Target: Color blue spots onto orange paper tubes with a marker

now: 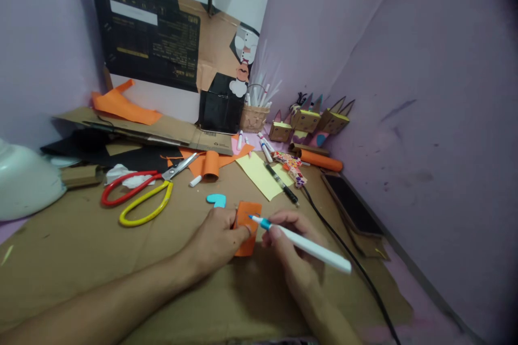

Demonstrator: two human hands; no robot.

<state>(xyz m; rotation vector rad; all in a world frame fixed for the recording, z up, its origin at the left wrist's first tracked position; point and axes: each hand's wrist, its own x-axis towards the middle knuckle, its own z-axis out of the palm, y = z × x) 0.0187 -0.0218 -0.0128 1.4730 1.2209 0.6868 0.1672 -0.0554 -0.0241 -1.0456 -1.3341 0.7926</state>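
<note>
Marking seems to be the step in hand: the right hand (297, 242) is holding an uncapped white marker (307, 245), its grip closing around the barrel, and is aiming the blue tip at an orange paper piece (243, 215) lying just below the centre of the frame. Whether the tip is touching the paper or hovering just above it, I cannot tell. The left hand (222, 232) is gripping that piece, its thumb pressing across the face and leaving the upper part bare. A light blue cutout (217, 199) is lying just beyond the left hand, while red-and-yellow scissors (165, 175) are resting at centre left on the cardboard-covered worktop (210, 307). The next move, as I am judging it, is calling for a light, controlled stroke, with the left thumb pinning the paper and staying out of the tip's path.
</note>
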